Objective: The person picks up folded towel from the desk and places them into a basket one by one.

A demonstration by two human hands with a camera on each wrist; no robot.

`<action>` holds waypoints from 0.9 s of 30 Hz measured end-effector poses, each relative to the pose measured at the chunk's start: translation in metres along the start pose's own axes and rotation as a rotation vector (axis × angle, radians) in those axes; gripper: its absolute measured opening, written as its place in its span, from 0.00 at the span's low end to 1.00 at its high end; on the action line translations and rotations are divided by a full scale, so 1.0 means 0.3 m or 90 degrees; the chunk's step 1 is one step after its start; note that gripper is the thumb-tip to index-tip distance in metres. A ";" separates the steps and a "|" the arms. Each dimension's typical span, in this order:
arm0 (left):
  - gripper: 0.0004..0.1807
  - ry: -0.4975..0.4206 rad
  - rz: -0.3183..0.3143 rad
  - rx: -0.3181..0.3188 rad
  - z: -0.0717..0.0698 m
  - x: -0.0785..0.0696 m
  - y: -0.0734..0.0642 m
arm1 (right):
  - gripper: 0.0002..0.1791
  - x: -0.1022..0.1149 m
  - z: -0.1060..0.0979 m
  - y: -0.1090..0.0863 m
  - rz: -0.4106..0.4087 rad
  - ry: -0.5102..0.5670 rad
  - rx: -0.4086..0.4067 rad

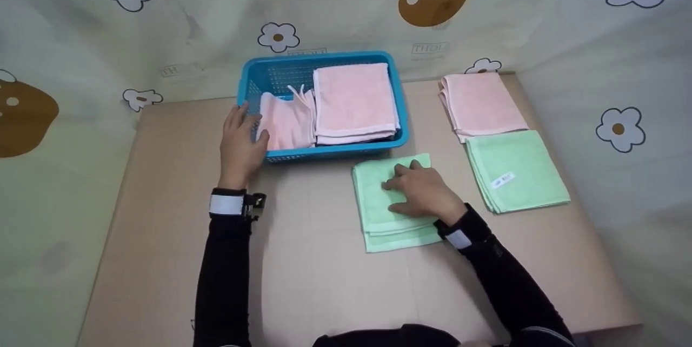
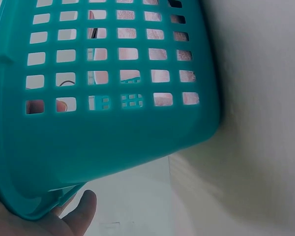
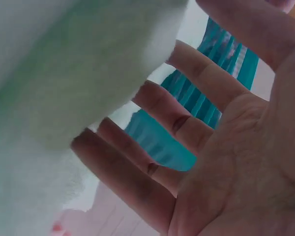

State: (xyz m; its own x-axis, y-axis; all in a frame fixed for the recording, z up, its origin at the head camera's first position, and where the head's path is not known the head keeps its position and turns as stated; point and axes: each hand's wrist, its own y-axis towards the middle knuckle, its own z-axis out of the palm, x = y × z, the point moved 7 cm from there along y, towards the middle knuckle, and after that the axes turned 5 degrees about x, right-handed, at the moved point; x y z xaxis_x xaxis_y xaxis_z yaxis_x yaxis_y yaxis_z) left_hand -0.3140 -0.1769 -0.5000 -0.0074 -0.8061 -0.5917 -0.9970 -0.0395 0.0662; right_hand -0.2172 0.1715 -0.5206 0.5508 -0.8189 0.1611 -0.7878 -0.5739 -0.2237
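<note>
A blue plastic basket (image 1: 338, 151) with a perforated wall stands at the back of the table. My left hand (image 1: 240, 141) holds its left rim by the front corner; skin shows through the holes of the basket wall (image 2: 108, 132) in the left wrist view. Inside lie a folded pink towel (image 1: 354, 101) on the right and a looser pink towel (image 1: 284, 122) on the left. A folded green towel (image 1: 381, 204) lies in front of the basket. My right hand (image 1: 424, 190) rests on it, spread fingertips touching the cloth in the right wrist view.
At the right of the table lie another folded pink towel (image 1: 484, 104) and, in front of it, a green towel (image 1: 521, 174) with a white label. A patterned curtain (image 1: 205, 22) hangs behind and at both sides of the cardboard-coloured table (image 1: 162, 185).
</note>
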 end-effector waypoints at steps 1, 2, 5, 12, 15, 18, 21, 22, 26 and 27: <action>0.25 0.000 -0.002 0.000 -0.002 0.000 0.000 | 0.27 0.024 0.004 0.013 -0.010 -0.009 0.002; 0.25 0.001 -0.004 0.000 -0.004 0.002 -0.001 | 0.27 0.047 0.008 0.026 -0.018 -0.017 0.005; 0.25 0.002 -0.008 0.000 -0.006 0.002 -0.001 | 0.29 0.112 0.019 0.061 -0.037 -0.038 0.015; 0.24 0.005 0.000 -0.001 0.001 -0.001 -0.003 | 0.32 0.183 0.029 0.094 -0.045 -0.060 0.001; 0.24 0.020 0.007 -0.002 -0.003 -0.006 -0.006 | 0.32 0.175 0.030 0.098 -0.051 -0.050 -0.024; 0.23 0.047 0.029 -0.016 -0.020 -0.031 -0.017 | 0.32 0.161 0.033 0.098 -0.057 -0.012 -0.031; 0.21 0.064 0.067 -0.059 -0.061 -0.082 -0.040 | 0.31 0.136 0.023 0.095 -0.066 0.043 -0.028; 0.19 0.066 0.080 -0.077 -0.077 -0.103 -0.051 | 0.31 0.124 0.016 0.093 -0.073 0.064 -0.026; 0.15 0.066 0.142 -0.123 -0.138 -0.193 -0.115 | 0.29 0.057 -0.031 0.074 -0.096 0.166 -0.010; 0.16 0.069 0.158 -0.116 -0.142 -0.213 -0.131 | 0.29 0.034 -0.045 0.066 -0.095 0.195 -0.005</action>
State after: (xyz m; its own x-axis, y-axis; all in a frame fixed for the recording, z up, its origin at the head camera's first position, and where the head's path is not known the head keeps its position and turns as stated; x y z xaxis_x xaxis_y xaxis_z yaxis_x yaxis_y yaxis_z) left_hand -0.2709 -0.1491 -0.4306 -0.2300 -0.8622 -0.4513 -0.9358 0.0685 0.3459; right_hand -0.2307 0.1518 -0.5105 0.5525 -0.6864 0.4729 -0.7081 -0.6858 -0.1681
